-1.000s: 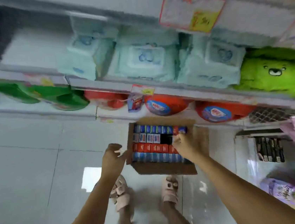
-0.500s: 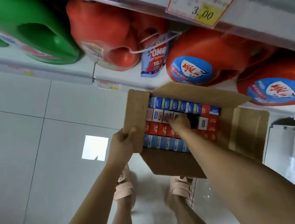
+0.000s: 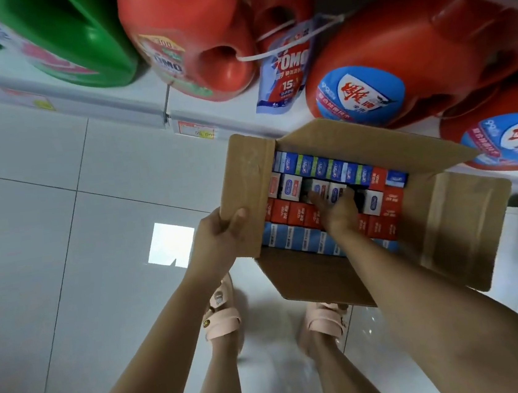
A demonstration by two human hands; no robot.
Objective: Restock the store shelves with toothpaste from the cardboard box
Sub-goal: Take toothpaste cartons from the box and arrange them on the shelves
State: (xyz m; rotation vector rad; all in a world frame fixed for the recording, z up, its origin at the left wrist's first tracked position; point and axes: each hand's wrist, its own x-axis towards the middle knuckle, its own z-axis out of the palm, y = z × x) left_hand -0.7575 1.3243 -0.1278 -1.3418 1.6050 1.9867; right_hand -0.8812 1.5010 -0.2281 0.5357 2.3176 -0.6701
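An open cardboard box (image 3: 461, 228) stands on the tiled floor against the bottom shelf. Upright toothpaste cartons fill it in rows: blue and green ones (image 3: 322, 165) at the back, white ones (image 3: 292, 186) behind red ones (image 3: 288, 214), and light blue ones (image 3: 298, 240) at the front. My left hand (image 3: 220, 236) grips the box's left flap (image 3: 247, 191), thumb on top. My right hand (image 3: 337, 211) reaches into the middle of the box, fingers curled around a white carton (image 3: 334, 191) beside a dark gap.
Large red detergent jugs (image 3: 397, 61) and a green jug (image 3: 72, 40) lie on the bottom shelf (image 3: 131, 104) just behind the box. A blue refill pouch (image 3: 285, 73) hangs from a jug. My feet in pink sandals (image 3: 222, 313) stand before the box.
The view has dropped closer to the box. My left hand went from hovering to gripping the left flap. My right hand has pushed deeper among the white cartons.
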